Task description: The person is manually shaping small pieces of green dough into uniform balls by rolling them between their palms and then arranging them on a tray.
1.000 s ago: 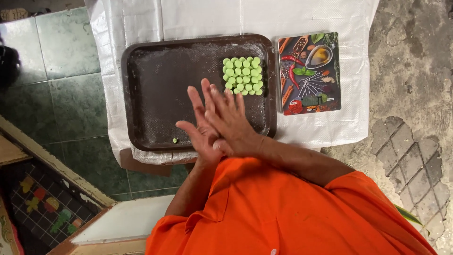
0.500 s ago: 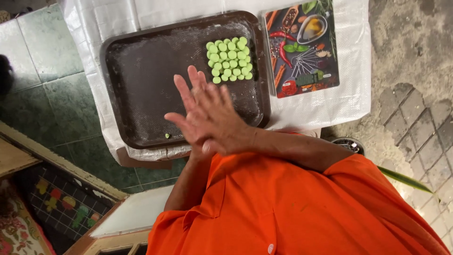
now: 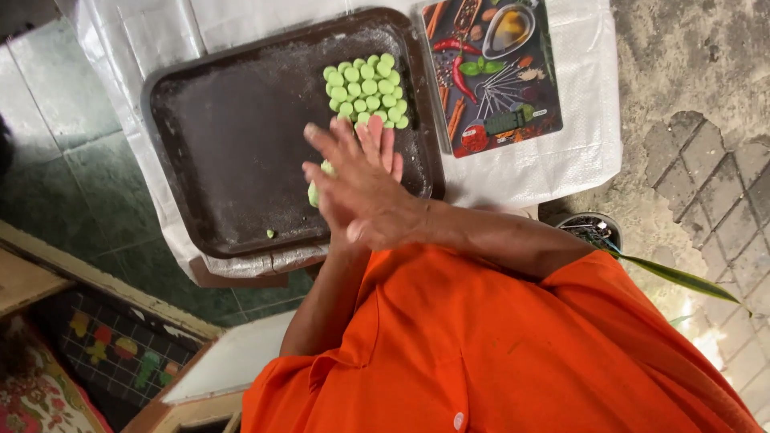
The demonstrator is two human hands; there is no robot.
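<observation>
My right hand [image 3: 365, 200] lies flat on top of my left hand [image 3: 386, 152], palms pressed together above the near edge of a dark baking tray [image 3: 233, 144]. A lump of green dough [image 3: 315, 191] peeks out between the palms on the left side. Most of my left hand is hidden under the right, with only its fingertips showing. Several small round green dough pieces [image 3: 367, 90] sit packed in rows at the tray's far right corner, just beyond my fingertips. One green crumb [image 3: 270, 233] lies near the tray's front edge.
A rectangular board printed with spices and utensils [image 3: 493, 72] lies right of the tray on a white plastic sheet [image 3: 561, 160]. A small pot with a long leaf [image 3: 593, 228] stands on rough pavement at right. Green floor tiles [image 3: 72, 176] and a wooden frame [image 3: 96, 281] are at left.
My palms have slid against each other and the green lump now shows at their left edge. The view has shifted, so the tray sits higher and further right in the picture.
</observation>
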